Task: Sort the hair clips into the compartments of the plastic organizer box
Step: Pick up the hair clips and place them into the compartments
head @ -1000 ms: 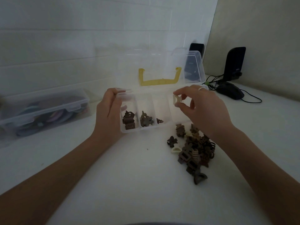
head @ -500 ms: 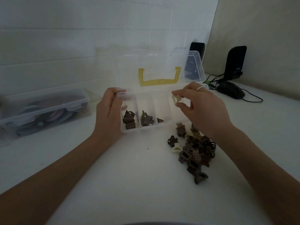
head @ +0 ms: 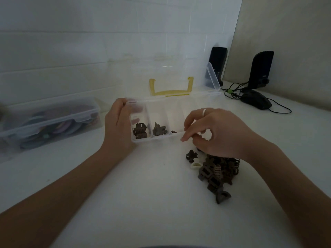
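The clear plastic organizer box (head: 161, 138) stands open at the table's middle, its lid with a yellow handle (head: 171, 92) leaning back. My left hand (head: 116, 126) grips its left end. Brown clips lie in the first compartment (head: 139, 131) and the second (head: 158, 130), and one tiny clip (head: 173, 131) in the third. My right hand (head: 218, 133) hovers with curled fingers over the box's front right corner, hiding the fourth compartment. Whether it holds a clip I cannot tell. Just below it lies the pile of brown clips (head: 220, 169) with a white clip (head: 196, 165).
A closed clear container (head: 50, 120) with coloured items sits at the left by the tiled wall. At the back right are a black mouse (head: 256, 99) with its cable and two dark speakers (head: 261, 68), (head: 217, 59).
My right hand, which held a white clip above the box's right end, has dropped down and nearer, to the front rim by the pile. The left hand has stayed on the box.
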